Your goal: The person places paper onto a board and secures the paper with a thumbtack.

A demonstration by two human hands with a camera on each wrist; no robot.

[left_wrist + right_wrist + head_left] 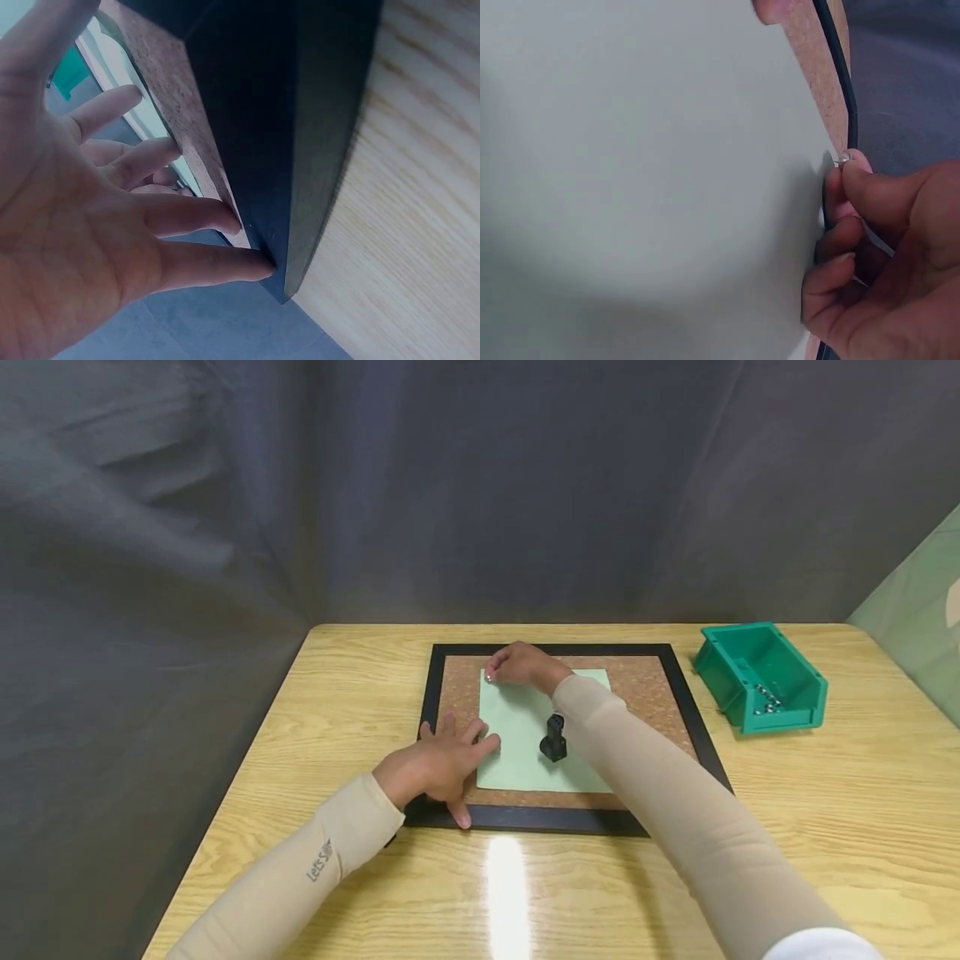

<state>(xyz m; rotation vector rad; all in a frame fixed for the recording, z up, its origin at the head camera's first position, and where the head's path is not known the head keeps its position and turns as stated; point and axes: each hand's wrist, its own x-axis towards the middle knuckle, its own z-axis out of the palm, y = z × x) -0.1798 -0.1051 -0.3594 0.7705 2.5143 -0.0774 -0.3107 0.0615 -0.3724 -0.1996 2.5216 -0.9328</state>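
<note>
The board (645,693) lay near the middle of the desk's (825,835) far edge, its black frame (525,818) around cork. On it was the paper (525,760), well inside the frame's right edge. At the paper's far left corner, the right hand (522,664) pinched a pin (845,158) between thumb and finger, the other fingers curled; whether the pin had gone in could not be told.

The left hand (450,760) was spread wide and gripped nothing, lying over the board's left edge by its near left corner, thumb over the near edge and one fingertip over the paper's left edge.

Near the desk's far right corner stood the green bin (783,720), more pins (767,697) gathered at its near end. A dark curtain (495,493) hung beyond the desk's far edge.
</note>
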